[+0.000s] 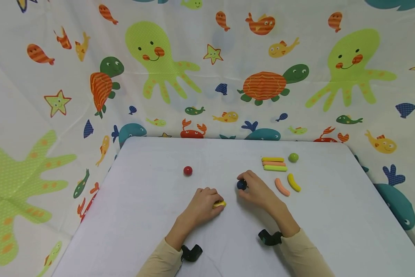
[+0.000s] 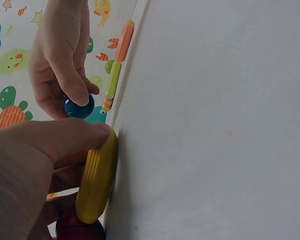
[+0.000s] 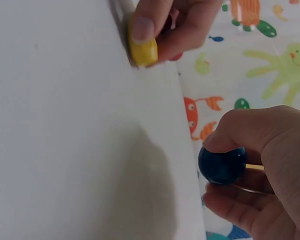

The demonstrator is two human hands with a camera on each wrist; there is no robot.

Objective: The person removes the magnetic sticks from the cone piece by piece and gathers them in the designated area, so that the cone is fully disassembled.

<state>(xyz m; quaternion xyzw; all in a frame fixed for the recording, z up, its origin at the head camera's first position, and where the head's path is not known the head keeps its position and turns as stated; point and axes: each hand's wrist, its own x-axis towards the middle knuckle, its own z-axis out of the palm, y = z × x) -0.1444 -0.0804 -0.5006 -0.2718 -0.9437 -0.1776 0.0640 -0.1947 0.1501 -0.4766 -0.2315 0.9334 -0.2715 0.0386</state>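
Note:
My left hand pinches a ridged yellow modelling clay stick between thumb and fingers, low over the white table. To its right, my right hand grips a glossy dark blue ball between thumb and fingertips. The two hands are apart. Beyond the left hand, a red ball lies on the table, touched by neither hand. In the left wrist view this red ball shows partly behind the fingers. An orange curved clay stick lies just right of the right hand.
A yellow curved stick lies beside the orange one. Farther back, a yellow stick, an orange stick and a green stick lie side by side near a green ball. A printed sea-animal cloth hangs behind the white table.

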